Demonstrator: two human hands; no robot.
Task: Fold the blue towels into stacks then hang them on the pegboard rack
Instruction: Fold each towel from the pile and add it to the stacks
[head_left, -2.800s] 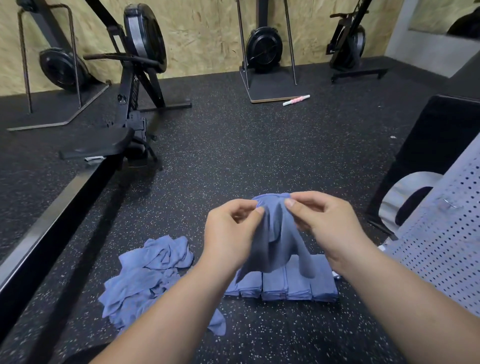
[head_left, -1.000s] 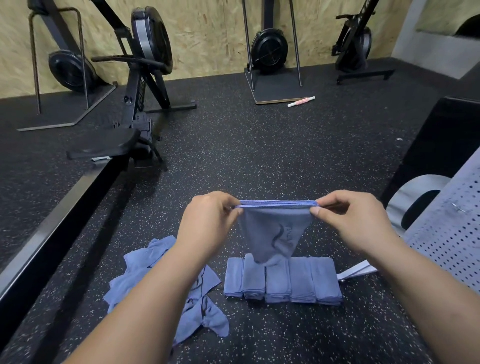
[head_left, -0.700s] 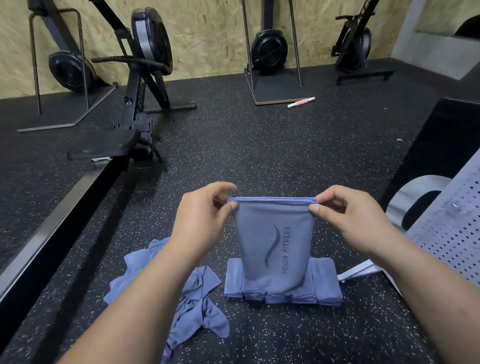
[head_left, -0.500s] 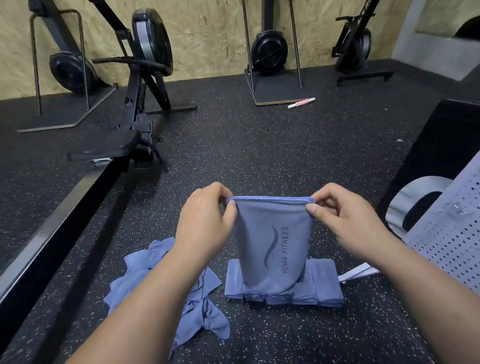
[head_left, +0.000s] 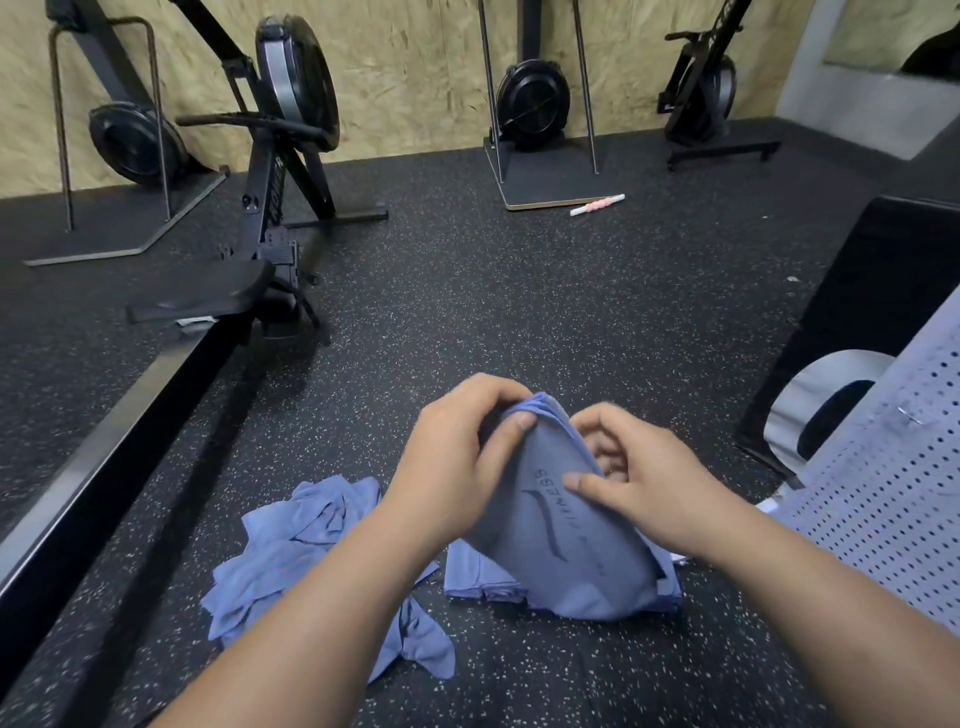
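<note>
I hold a blue towel (head_left: 563, 545) with dark printed lettering above the floor. My left hand (head_left: 457, 462) grips its bunched top edge, thumb on the front. My right hand (head_left: 639, 478) is against the towel's right side, thumb on the printed face and fingers curled behind the cloth. Under the towel a row of folded blue towels (head_left: 470, 577) lies on the floor, mostly hidden. A loose heap of unfolded blue towels (head_left: 306, 551) lies to the left. The white pegboard rack (head_left: 904, 499) stands at the right edge.
Black speckled rubber floor (head_left: 519, 322). A rowing machine (head_left: 270, 171) with its long black rail (head_left: 93, 467) runs down the left. More fan machines stand along the chipboard wall. A pink and white roller (head_left: 597, 204) lies far ahead. A black panel (head_left: 852, 312) stands right.
The towel was stretched flat between both hands by its top corners. Now the hands have come together, the top edge is bunched, and the towel hangs lower, tilted to the right over the folded row.
</note>
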